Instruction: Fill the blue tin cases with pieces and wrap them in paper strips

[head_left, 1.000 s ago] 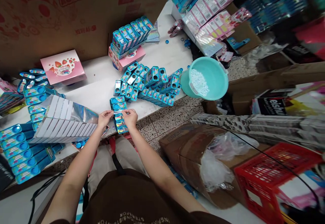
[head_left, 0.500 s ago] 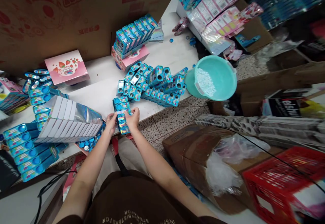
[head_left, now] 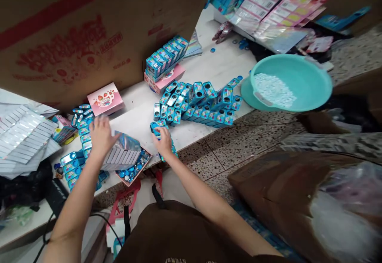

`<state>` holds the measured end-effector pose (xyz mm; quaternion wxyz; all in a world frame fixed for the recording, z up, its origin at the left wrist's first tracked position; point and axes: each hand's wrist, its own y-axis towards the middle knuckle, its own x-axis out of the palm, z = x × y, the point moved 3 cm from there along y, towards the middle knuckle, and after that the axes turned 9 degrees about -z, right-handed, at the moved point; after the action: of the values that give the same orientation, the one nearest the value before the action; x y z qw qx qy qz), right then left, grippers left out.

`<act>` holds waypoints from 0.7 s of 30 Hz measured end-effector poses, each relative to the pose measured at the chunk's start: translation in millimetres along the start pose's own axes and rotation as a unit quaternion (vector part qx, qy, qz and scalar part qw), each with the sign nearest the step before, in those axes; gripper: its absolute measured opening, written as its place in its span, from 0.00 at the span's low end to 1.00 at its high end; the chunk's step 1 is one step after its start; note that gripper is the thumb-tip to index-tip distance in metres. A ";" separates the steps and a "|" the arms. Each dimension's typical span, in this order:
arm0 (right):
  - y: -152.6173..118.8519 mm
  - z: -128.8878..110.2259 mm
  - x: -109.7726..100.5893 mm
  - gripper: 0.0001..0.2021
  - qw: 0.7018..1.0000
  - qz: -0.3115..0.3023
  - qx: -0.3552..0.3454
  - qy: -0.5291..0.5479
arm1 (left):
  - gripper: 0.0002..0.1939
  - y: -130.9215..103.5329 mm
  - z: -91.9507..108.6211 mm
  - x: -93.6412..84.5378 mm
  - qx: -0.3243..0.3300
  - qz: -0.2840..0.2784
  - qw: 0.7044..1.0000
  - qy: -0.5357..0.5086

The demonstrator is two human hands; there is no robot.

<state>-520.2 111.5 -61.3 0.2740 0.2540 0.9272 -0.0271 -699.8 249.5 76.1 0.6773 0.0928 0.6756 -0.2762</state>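
My left hand (head_left: 102, 137) is open with its fingers spread, just above and beside a stack of folded silver-and-white cartons (head_left: 123, 157). My right hand (head_left: 163, 143) lies curled over a short row of small blue candy boxes (head_left: 159, 123) near the table's front edge; part of that row is hidden under it. To the left of the cartons stand more blue boxes (head_left: 71, 158). A shallow pink box full of blue caps (head_left: 133, 169) sits beneath the cartons' right side. Behind my right hand is a large group of blue boxes with round holes (head_left: 193, 102).
A turquoise tub (head_left: 310, 84) with small white pieces stands at the table's right end. Pink boxes (head_left: 106, 98) are along the back, before a tall cardboard carton (head_left: 89, 36). A brown carton with plastic bags (head_left: 268, 191) is on the floor at right.
My left hand has left the row of blue boxes and moved left to the folded cartons, opening out. My right hand stays at the row. The view has shifted left.
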 end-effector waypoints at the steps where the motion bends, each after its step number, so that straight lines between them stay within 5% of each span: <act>1: 4.0 -10.8 7.8 0.10 0.999 -0.018 -0.024 0.013 | 0.27 8.0 -14.0 -8.0 -0.019 -0.032 0.998 0.045; 4: 14.8 -42.2 35.3 0.15 0.992 -0.081 -0.083 0.048 | 0.24 23.1 -41.8 -12.4 -0.051 -0.155 0.982 0.095; 7: 21.8 -69.3 59.3 0.21 0.979 -0.144 -0.125 0.068 | 0.17 22.3 -50.3 -9.6 -0.058 -0.220 0.973 0.032; 10: 24.9 -91.3 69.9 0.21 0.967 -0.178 -0.152 0.099 | 0.14 13.2 -47.4 -16.4 -0.028 -0.209 0.973 -0.089; 14: 28.7 -114.9 64.5 0.08 0.958 -0.175 -0.145 0.175 | 0.17 -0.3 -41.7 -38.4 -0.049 -0.168 0.948 -0.266; 18: 35.3 -133.4 49.8 0.07 0.958 -0.135 -0.124 0.222 | 0.32 -10.4 -38.1 -59.9 -0.097 -0.117 0.879 -0.453; 21: 37.0 -144.7 40.3 0.06 0.955 -0.134 -0.142 0.223 | 0.36 -15.4 -38.7 -63.9 -0.106 -0.173 0.823 -0.531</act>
<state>-602.8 189.4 43.7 0.0878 0.0857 0.9844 0.1258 -736.7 271.9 139.0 0.8782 -0.2589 0.2411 -0.3218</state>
